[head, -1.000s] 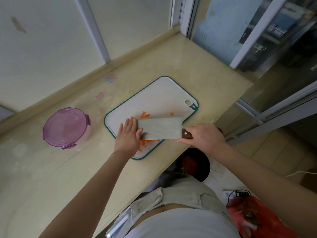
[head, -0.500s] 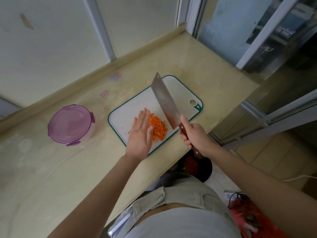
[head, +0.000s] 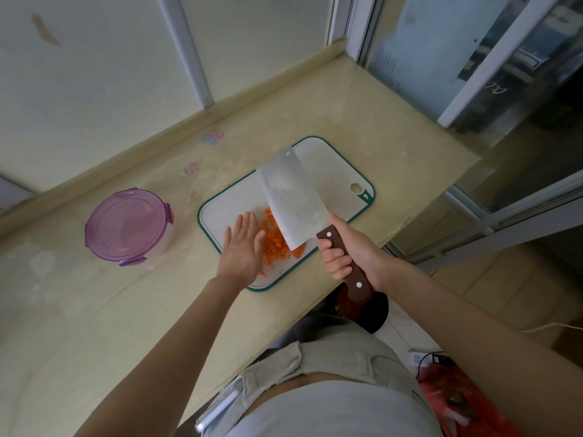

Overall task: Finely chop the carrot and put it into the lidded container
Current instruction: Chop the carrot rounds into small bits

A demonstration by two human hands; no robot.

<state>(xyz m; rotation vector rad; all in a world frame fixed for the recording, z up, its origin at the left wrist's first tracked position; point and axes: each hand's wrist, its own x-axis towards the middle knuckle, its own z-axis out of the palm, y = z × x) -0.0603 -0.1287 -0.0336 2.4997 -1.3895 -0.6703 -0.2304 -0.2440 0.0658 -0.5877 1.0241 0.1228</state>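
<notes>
The chopped carrot [head: 275,246] lay as a small orange heap on the lower part of the cutting board [head: 334,171], a little below the middle of the frame. The pieces were tiny, light and loose. I judge that they would scatter and roll easily, and stick a little to damp skin or steel, so pinching them would be of little use. It seems better to take them as one heap, pressed between a flat palm and the broad side of the blade, or scooped up on the blade.

The left hand [head: 241,250] was flat, with fingers straight and close together, and held nothing. It stood at the left edge of the heap; I cannot tell if the thumb touched the pieces or was only just beside them. The right hand [head: 353,253] was curled firmly round the wooden handle [head: 331,239] of the cleaver [head: 293,200], to the lower right of the heap. The blade was tilted, and its lower corner hid the right side of the heap; whether its edge touched the board was not clear. So the carrot lay between the two hands.

The lidded container [head: 126,227] stood on the counter [head: 362,121] at the left of the frame, well apart from the board. It was closed and would need opening first.
</notes>
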